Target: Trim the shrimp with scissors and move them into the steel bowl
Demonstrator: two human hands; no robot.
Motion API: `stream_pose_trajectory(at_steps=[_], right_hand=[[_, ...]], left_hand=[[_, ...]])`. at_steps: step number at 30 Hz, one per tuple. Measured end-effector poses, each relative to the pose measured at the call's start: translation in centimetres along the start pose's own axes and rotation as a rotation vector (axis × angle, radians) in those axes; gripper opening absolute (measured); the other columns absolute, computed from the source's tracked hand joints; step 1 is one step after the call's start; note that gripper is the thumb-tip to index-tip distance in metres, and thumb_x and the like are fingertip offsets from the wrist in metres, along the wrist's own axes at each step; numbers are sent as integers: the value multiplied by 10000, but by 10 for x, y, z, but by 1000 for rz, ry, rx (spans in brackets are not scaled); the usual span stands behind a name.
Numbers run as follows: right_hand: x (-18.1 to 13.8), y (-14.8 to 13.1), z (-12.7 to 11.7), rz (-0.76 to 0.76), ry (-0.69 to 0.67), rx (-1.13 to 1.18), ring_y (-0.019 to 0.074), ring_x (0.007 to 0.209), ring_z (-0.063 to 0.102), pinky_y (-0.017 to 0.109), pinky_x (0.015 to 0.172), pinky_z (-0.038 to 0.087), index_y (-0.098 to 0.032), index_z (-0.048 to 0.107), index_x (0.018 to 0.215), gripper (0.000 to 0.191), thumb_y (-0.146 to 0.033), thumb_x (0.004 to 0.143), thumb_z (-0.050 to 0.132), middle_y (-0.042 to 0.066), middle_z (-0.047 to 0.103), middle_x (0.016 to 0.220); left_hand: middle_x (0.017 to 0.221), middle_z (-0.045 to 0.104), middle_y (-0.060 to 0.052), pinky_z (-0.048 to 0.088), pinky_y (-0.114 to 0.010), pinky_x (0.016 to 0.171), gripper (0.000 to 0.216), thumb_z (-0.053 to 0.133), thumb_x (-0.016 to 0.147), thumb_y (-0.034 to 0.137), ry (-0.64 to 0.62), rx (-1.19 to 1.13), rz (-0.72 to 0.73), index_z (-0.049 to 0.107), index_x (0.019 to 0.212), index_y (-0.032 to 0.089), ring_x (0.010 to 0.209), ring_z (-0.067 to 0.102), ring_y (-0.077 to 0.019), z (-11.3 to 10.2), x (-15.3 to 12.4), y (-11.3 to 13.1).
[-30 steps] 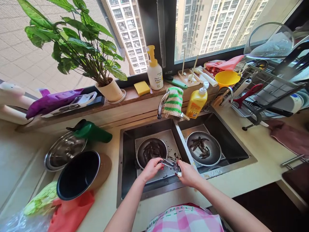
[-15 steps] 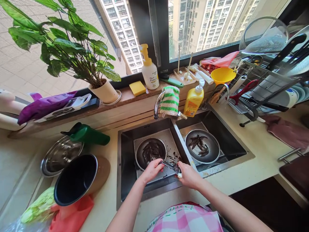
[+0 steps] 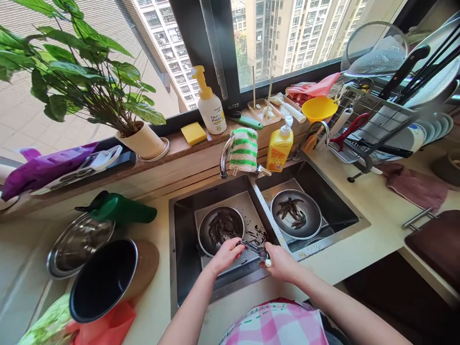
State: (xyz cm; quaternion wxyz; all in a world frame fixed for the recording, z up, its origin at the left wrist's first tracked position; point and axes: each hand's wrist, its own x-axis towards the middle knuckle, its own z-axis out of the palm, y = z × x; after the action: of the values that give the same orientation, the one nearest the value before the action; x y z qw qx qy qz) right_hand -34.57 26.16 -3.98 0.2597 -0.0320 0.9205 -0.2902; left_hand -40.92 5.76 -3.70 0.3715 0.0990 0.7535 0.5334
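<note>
Over the left sink basin [image 3: 185, 282], my left hand [image 3: 225, 254] pinches one end of a slender, dark, glossy strip [image 3: 250, 246]. Close beside it, my right hand [image 3: 279, 262] is closed at the strip's other end. A small white bit shows at its fingertips; whether it belongs to a tool I cannot tell. Behind my left hand, a round pan [image 3: 201, 233] in the left basin holds a heap of similar dark, wet pieces [image 3: 224, 227]. Another pan [image 3: 314, 227] in the right basin holds several dark pieces [image 3: 293, 213]. Dark scraps [image 3: 257, 233] lie scattered on the left basin's floor.
A striped cloth [image 3: 244, 149] hangs on the faucet [image 3: 223, 160], beside a yellow pump bottle [image 3: 279, 146]. Left of the sink stand a deep pot [image 3: 147, 266], a metal lid [image 3: 59, 258] and a green bottle [image 3: 124, 208]. A dish rack [image 3: 377, 132] stands right.
The view has shifted a little, so the surroundings appear further left. Both hands keep nearly the same pose around the dark strip.
</note>
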Motion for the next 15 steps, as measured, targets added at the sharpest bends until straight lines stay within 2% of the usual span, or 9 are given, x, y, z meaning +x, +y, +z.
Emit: stream_pose_trajectory(at_steps=[7,15], right_hand=[[-1,11,13,52,7,14,210,790,599,249,603,327,-169,506,893,276,-357,714,600,88,641,856],[-25,36,15,175,95,-19,214,768,592,257,589,323,-182,505,882,290,-382,698,605,68,629,830]], left_hand=[[551,418,43,275,-205,500,275,459,801,398,-43,16,-14,507,670,161,519,364,-96,8,4,-4],[670,522,2,318,-221,576,253,396,839,371,20,433,83,522,723,185,629,458,-137,3,4,-6]])
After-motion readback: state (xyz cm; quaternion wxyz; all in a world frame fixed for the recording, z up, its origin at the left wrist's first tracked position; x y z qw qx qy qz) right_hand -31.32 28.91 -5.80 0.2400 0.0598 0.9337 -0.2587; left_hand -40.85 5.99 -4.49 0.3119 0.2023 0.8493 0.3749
